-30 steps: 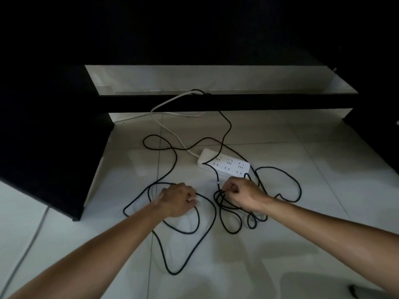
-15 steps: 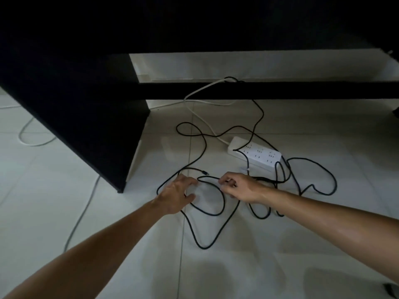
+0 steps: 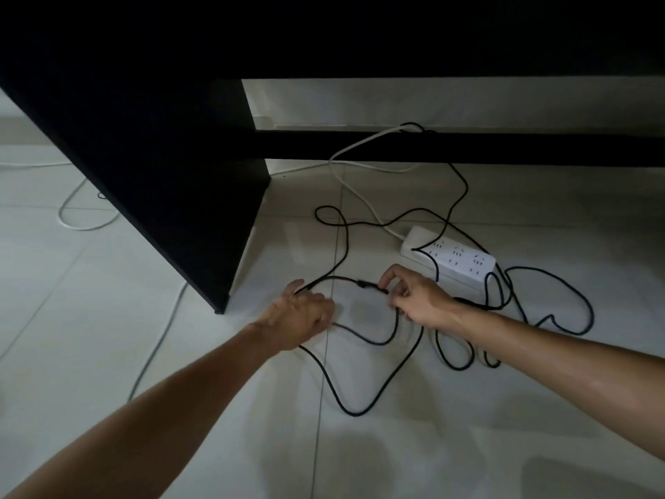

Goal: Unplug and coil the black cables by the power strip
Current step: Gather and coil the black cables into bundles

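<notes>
Black cable [image 3: 374, 390] sprawls in loose loops over the pale tiled floor [image 3: 108, 318], which is the only view given, from the head camera. How many separate black cables there are cannot be told, since the strands cross and overlap; the tangle spreads from the centre of the frame out toward 3 o'clock, with one strand climbing toward 12 o'clock over the dark crossbar [image 3: 467, 147] of the black table [image 3: 162, 138]. One white power strip [image 3: 449, 259] lies on the floor just right of centre, with a black strand running across its left end. Whether that strand is plugged in cannot be told. One white cord [image 3: 354, 190] leaves the strip toward 12 o'clock. Two more pale cords lie at 9 o'clock, beyond the table's side panel.

Two bare hands reach in from 6 o'clock. The left hand [image 3: 302, 315] lies knuckles up, low over the floor, fingers curled down around a black strand that emerges past its fingertips. The right hand [image 3: 414, 300] sits just beside the strip's near edge, thumb and fingers pinching the black cable where a small thicker connector [image 3: 361, 283] lies on the strand between the two hands.
</notes>
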Demonstrator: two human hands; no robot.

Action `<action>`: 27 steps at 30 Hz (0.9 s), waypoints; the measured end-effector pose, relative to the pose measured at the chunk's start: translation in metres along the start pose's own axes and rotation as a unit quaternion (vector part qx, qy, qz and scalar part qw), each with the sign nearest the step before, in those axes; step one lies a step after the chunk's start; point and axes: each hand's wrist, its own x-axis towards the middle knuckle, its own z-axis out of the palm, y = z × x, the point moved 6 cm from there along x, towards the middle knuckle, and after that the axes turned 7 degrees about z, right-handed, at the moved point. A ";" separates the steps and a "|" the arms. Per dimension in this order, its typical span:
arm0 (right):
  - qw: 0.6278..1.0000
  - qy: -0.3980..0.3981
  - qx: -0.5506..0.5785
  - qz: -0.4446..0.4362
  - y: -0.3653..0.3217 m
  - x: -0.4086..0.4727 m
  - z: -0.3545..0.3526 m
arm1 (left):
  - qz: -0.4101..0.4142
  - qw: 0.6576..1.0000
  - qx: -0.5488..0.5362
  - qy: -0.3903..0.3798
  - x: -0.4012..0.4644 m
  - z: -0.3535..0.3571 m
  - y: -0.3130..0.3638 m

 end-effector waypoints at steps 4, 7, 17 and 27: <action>0.998 0.057 0.005 0.014 -0.002 0.000 -0.036 | -0.134 0.930 -0.315 0.131 0.012 -0.045 -0.014; 0.999 0.046 0.019 -0.005 -0.019 -0.013 -0.052 | -0.209 0.832 -0.469 0.210 0.027 -0.084 -0.011; 0.934 0.215 0.259 -0.116 -0.081 -0.035 -0.120 | -0.224 0.715 -0.627 0.212 0.074 -0.131 0.000; 0.936 0.307 0.167 -0.042 -0.044 -0.036 -0.194 | -0.207 0.646 -0.692 0.246 0.065 -0.136 -0.017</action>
